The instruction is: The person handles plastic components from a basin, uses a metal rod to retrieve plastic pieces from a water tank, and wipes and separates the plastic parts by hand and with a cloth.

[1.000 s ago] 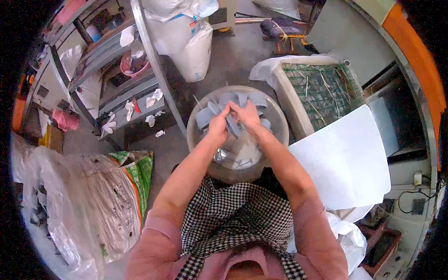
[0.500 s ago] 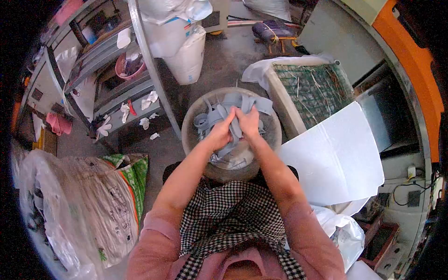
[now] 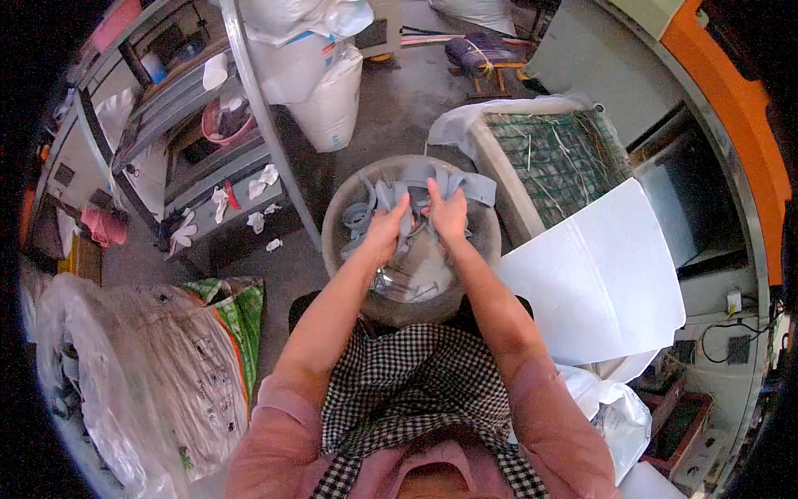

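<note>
A round tub (image 3: 335,249) in front of me holds a tangle of grey, flat, strap-like pieces (image 3: 475,186), their exact kind unclear. Over its left half, my left hand (image 3: 386,230) is closed around some grey strips, thumb on top. My right hand (image 3: 447,214) grips more of them on the right, its thumb pointing away from me. A small gap separates the two hands, and the undersides of the fingers are hidden. Clear plastic-like material (image 3: 407,281) shows in the near part of the tub.
A metal rack (image 3: 274,125) stands to the left, with a pink basket (image 3: 227,123) on it. Full white sacks (image 3: 328,100) are beyond. Right of the tub are a netted crate (image 3: 507,179) and a white sheet (image 3: 594,274). A large woven sack (image 3: 183,358) lies near left.
My hands were together at the thumbs over the middle of the tub. They have moved apart, left hand leftward and right hand slightly rightward, and the grey strips between them have shifted.
</note>
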### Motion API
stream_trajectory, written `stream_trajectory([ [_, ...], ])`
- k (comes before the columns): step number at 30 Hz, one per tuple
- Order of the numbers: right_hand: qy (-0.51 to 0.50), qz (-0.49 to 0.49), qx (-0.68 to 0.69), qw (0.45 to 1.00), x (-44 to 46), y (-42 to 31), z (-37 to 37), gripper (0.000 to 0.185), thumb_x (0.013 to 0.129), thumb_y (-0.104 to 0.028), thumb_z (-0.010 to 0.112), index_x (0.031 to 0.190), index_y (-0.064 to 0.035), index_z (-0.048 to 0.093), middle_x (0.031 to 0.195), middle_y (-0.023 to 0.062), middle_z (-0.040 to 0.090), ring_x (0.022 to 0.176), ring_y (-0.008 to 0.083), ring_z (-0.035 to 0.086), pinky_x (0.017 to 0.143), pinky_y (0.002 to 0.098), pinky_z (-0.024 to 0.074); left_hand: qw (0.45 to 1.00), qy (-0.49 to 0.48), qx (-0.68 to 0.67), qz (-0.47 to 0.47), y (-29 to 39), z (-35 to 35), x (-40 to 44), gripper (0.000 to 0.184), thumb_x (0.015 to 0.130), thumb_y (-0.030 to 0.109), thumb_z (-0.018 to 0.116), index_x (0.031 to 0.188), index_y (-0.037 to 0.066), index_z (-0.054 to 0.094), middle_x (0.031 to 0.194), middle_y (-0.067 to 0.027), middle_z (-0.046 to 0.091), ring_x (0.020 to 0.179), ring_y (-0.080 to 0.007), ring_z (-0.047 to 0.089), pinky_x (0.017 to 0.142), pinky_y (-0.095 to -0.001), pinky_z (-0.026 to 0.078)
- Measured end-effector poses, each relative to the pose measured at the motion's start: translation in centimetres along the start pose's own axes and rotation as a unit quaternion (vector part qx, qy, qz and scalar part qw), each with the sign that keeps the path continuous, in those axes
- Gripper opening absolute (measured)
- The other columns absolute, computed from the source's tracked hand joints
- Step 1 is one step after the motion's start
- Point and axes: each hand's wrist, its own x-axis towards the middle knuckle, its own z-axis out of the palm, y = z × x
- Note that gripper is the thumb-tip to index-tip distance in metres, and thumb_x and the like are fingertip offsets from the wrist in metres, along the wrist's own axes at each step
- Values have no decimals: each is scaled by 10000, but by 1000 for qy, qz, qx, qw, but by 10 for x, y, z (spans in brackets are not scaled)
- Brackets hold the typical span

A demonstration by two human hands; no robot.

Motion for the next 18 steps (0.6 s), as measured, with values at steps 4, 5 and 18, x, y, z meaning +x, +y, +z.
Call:
stream_trajectory([
  [4, 66, -116, -88, 987, 12, 33, 6, 642, 811, -446, 593, 1093, 110, 438, 980, 258, 576, 912, 353, 569, 792, 394, 431, 996, -75, -1, 51, -13, 13, -8, 310, 797, 205, 669, 1045, 67, 544, 919, -37, 605, 834, -178, 575, 740, -346, 469],
  [5, 75, -137, -59, 986, 15, 40, 9, 616, 832, -436, 568, 1100, 102, 434, 995, 255, 573, 932, 360, 560, 808, 389, 420, 997, -37, -31, 57, -14, 13, -5, 372, 774, 186, 685, 1069, 19, 532, 975, -64, 599, 877, -187, 573, 758, -353, 463],
  [18, -72, -44, 25, 996, 11, 71, 18, 722, 903, -583, 177, 1146, 24, 485, 1075, 183, 569, 1037, 303, 486, 899, 387, 334, 994, -74, 15, 80, -21, 7, -4, 412, 762, 145, 686, 1136, 61, 533, 1032, -48, 600, 966, -196, 566, 801, -342, 460],
])
